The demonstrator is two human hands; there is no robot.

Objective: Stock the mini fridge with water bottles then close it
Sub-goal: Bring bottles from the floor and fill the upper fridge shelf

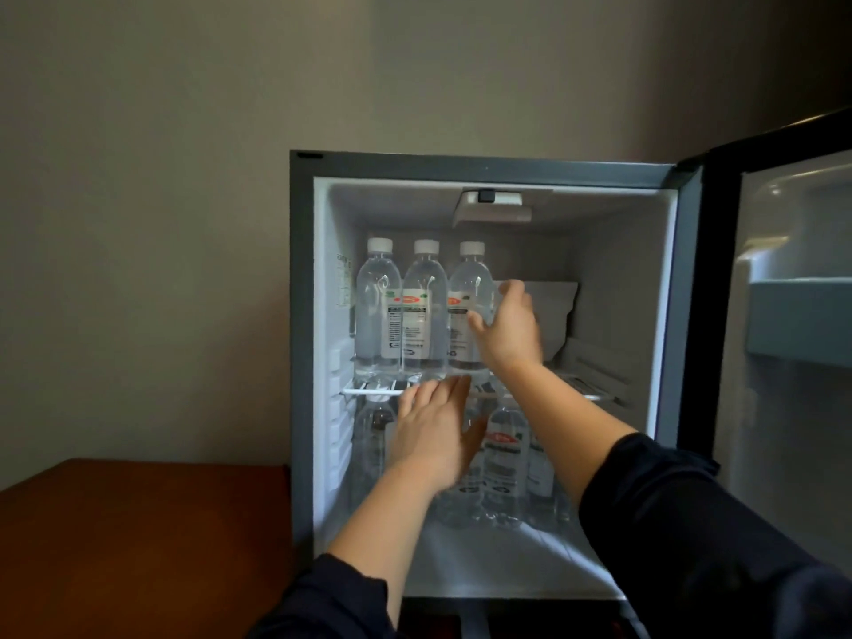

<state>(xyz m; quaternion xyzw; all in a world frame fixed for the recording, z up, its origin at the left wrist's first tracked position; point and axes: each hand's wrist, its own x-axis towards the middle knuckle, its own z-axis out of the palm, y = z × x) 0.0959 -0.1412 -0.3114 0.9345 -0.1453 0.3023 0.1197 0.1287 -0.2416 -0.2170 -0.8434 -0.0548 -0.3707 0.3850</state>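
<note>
Nearly done: right grip (507,329) is clasping the third upper-shelf bottle (464,288), left grip (433,431) is hovering spread apart, fridge door (793,315) is awaiting closing

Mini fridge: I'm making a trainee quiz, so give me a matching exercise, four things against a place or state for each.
Things
1. right hand
2. left hand
3. fridge door
4. wooden top

Places and states
A. swung open at the right
B. fingers straight, in front of the lower bottles
C. left of the fridge
D. curled round the rightmost upper bottle

Pairs: 1-D, 2-B, 3-A, 4-C
</note>
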